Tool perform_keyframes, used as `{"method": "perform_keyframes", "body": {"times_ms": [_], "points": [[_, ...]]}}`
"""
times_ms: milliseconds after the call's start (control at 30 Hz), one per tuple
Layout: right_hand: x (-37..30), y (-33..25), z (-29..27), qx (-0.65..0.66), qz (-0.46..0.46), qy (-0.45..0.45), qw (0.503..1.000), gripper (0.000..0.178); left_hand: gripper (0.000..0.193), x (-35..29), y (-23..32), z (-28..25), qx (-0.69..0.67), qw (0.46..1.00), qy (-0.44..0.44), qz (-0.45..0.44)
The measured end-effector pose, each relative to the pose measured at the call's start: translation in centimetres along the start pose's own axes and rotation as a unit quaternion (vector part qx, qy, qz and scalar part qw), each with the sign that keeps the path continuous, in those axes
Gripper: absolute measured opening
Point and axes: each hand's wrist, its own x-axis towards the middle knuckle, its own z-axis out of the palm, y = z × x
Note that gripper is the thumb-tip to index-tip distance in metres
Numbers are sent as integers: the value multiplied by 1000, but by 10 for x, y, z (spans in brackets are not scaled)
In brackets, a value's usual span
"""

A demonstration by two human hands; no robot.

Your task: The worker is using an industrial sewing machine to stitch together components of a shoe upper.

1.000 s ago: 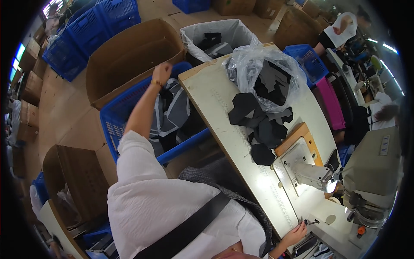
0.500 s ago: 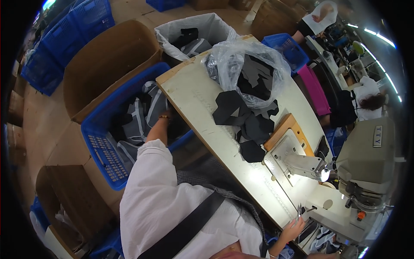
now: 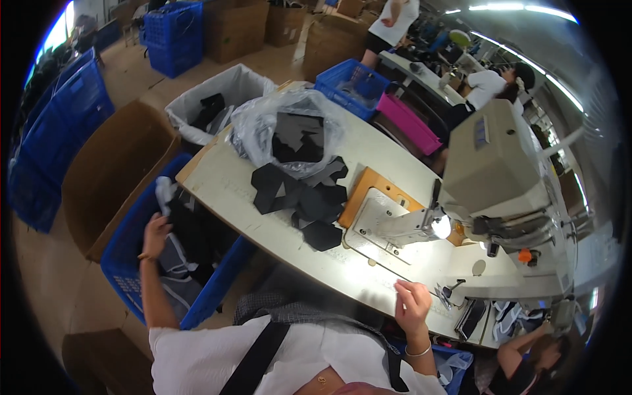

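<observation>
Brought the left hand (image 3: 157,234) back into sight since the earlier frame, from deep beside the table edge to the left part of the blue basket (image 3: 214,286). Freed the right hand (image 3: 413,303) from the snips (image 3: 442,299), gripped then and now lying just beside it on the table (image 3: 217,181). Turned the view rightward too, toward the sewing machine (image 3: 490,158). Could easily drag out several of the grey and black fabric pieces (image 3: 187,234) at once, given how loosely jumbled together inside the basket. Might also catch a trailing end under the table edge, so close alongside. Could knock the snips with a careless drop of the right hand, or spread the heap of dark hexagonal pieces (image 3: 320,235) by sweeping cloth across the tabletop. Shows the left hand narrow, fingers bent and close together, right over the fabric pieces; cannot tell from this angle whether pinching cloth or merely touching. Shows the right hand raised by the near edge of the table, loosely curled and partway open, with nothing visible in the grasp; cannot tell whether brushing the tabletop or just above.
</observation>
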Motion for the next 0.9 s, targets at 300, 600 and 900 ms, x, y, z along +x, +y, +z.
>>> {"method": "perform_keyframes", "body": {"times_ms": [300, 600, 900], "points": [[44, -31, 67, 599, 135, -278, 739, 46, 33, -16, 237, -62, -488, 808, -31, 327], [59, -30, 93, 848, 317, -153, 397, 66, 25, 1, 383, 104, -726, 567, -280, 268], [6, 37, -10, 601, 451, -63, 656, 36, 49, -41, 374, 179, -620, 587, -519, -44]]}}
